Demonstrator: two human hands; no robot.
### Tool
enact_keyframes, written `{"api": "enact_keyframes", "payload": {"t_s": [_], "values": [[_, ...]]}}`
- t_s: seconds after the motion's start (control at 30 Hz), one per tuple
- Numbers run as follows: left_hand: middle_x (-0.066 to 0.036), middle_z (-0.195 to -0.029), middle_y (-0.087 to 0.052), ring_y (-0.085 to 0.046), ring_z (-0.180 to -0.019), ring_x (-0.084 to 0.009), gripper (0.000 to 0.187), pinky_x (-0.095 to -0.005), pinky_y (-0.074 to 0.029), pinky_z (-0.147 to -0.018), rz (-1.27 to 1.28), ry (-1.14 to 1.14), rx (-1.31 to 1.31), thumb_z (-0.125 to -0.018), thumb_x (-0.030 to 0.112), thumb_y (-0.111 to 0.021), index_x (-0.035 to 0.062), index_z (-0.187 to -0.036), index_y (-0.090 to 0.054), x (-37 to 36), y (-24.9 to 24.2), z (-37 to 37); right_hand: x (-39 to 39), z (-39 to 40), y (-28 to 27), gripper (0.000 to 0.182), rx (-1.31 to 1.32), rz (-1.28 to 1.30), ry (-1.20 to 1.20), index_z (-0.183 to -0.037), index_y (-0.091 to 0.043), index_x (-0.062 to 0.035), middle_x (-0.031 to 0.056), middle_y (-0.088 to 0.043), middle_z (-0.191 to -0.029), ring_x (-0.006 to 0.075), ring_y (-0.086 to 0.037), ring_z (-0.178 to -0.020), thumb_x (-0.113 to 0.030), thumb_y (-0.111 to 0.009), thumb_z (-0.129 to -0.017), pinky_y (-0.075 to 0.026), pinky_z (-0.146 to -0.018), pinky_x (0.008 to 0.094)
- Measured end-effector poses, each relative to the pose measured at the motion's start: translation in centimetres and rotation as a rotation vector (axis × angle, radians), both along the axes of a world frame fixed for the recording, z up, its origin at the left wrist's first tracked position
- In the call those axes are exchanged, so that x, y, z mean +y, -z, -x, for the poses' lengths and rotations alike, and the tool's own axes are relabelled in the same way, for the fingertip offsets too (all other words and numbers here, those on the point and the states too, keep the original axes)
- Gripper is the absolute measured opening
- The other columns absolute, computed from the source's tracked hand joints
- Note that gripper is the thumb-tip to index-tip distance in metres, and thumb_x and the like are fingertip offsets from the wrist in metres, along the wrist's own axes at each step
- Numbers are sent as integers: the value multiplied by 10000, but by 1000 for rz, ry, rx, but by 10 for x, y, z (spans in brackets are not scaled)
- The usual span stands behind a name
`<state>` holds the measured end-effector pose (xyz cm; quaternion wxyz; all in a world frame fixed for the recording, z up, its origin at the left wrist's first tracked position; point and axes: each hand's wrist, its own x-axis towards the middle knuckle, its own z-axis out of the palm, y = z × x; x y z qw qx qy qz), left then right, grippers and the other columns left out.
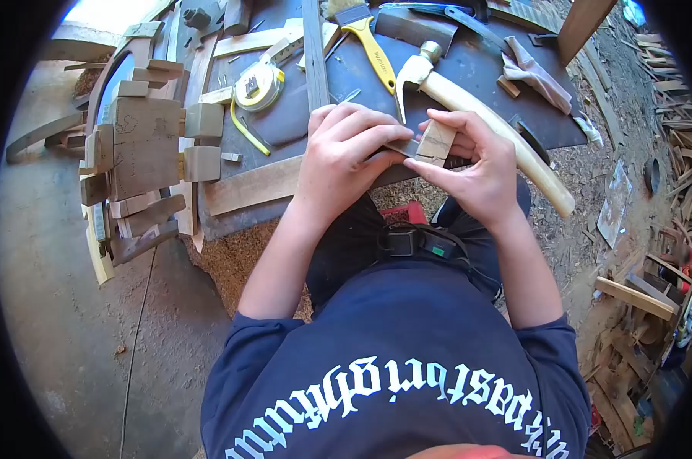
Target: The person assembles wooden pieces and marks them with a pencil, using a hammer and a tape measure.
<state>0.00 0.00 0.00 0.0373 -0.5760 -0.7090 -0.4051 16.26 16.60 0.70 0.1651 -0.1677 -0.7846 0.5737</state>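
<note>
Two hands at work over the table's (354, 69) near edge. Right hand (476, 164) has a small wood block (438, 141) pinched between thumb and fingers. Left hand (342, 149) grips a thin strip (407, 145), its end up against the block; can't tell from here what it's made of. Hammer (487, 111) lies just past the right hand, handle overhanging the table. Brush (373, 53) beyond the hands, tape measure (258, 86) off to the left, rag (537, 80) to the right.

Ahead, hammer (468, 100) and brush (372, 53) obstruct, but a gap separates hands (346, 149) from tape measure (259, 86).
</note>
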Motion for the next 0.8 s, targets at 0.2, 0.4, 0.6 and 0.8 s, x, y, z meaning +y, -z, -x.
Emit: {"api": "enact_keyframes", "payload": {"t_s": [0.2,0.4,0.6,0.8], "values": [[23,-1007,-748,-691,-988,-204,288,-393,-468,-927,-22,-22,27,-753,169,-877,195,-1032,-807,3,0,-2,0,-5,-2,634,27,75,2,-1364,-672,-21,119,-751,-1264,202,-745,-1147,-118,-960,-808,-624,-999,379],[12,-1007,-740,-687,-960,-224,312,-409,-478,-900,26,-8,57,-733,172,-887,176,-1033,-804,2,-13,-6,12,-7,-25,710,-26,-273,-129,-1469,-627,-74,154,-713,-1217,280,-719,-1112,-253,-921,-848,-579,-977,404],[1,-1017,-742,-685,-978,-240,369,-412,-482,-910,54,-4,66,-695,147,-905,155,-1051,-809,0,-18,-10,9,-2,-27,601,2,-465,-114,-1344,-656,-35,192,-686,-1121,386,-698,-1041,-313,-889,-865,-564,-912,462],[33,-1041,-743,-681,-949,-205,322,-410,-481,-898,40,-7,124,-786,186,-858,201,-1103,-803,0,-13,-9,1,-8,-13,644,24,-494,20,-1284,-691,-15,176,-711,-1124,371,-718,-1069,-439,-894,-844,-579,-933,456]]}}
